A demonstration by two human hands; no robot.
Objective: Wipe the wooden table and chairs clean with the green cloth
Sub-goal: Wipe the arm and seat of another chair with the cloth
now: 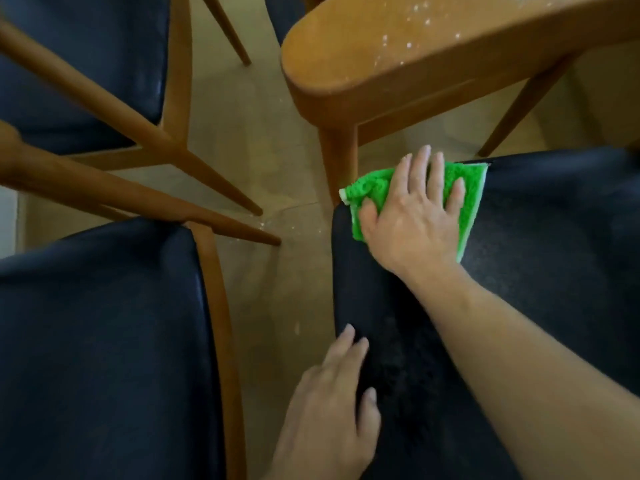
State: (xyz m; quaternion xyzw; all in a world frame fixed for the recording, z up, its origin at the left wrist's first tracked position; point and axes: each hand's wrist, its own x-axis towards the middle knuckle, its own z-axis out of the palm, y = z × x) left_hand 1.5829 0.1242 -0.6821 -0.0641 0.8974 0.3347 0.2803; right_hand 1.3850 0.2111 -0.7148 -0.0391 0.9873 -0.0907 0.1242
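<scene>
Middle of green cloth [377,188] hidden beneath right hand [415,216], wooden table [398,57] cut off by top and right edges, near chair seat [97,341] cropped at left and bottom edges, whole view softly blurred.

Dark chair seat carrying the green cloth, with a wooden table beyond.

The dark seat [536,271] of the near chair bears the green cloth [374,192] at its far left corner, pressed flat under the right hand [412,216]; the left hand [329,403] rests on the seat's left edge. The wooden table [363,57] shows white specks on its top. Two more dark-seated chairs [86,341] stand on the tan floor [277,271].
</scene>
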